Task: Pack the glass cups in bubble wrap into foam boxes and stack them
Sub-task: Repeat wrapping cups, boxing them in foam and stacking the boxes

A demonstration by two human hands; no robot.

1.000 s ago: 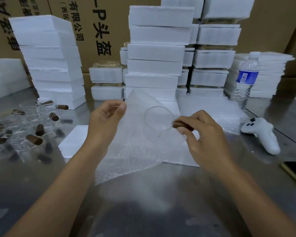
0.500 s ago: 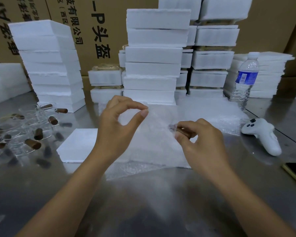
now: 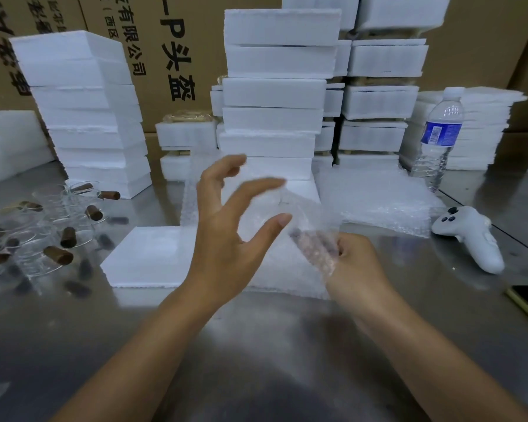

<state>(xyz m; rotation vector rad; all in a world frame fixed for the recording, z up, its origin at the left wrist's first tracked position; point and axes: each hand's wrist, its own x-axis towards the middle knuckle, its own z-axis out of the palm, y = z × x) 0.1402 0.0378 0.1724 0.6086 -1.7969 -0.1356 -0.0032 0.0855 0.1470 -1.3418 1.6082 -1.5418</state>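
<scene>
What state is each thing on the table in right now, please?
Left hand: open, fingers spread.
Right hand: grips the cup's handle through the bubble wrap.
Cup: partly covered by bubble wrap.
Loose cups: unwrapped, on the table.
Water bottle: upright, capped.
Foam boxes: stacked.
</scene>
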